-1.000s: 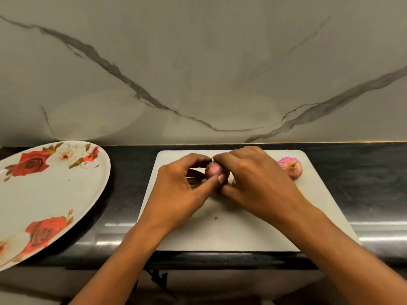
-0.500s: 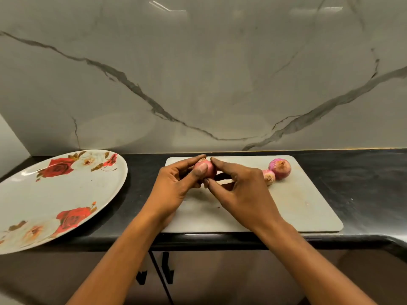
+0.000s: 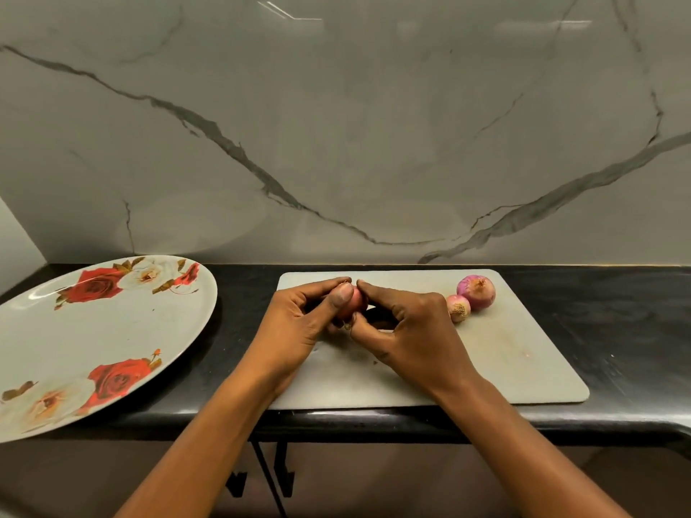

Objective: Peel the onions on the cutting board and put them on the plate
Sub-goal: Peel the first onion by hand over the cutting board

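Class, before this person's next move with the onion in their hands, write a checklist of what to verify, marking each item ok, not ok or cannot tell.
1. Grip: left hand and right hand both pinch the held onion: ok.
2. Held onion is over the cutting board: ok.
3. Held onion fully peeled: cannot tell, fingers cover most of it.
4. Plate lies left of the board, no onion on it: ok.
5. Small onion and larger onion lie on the board, touching each other: ok.
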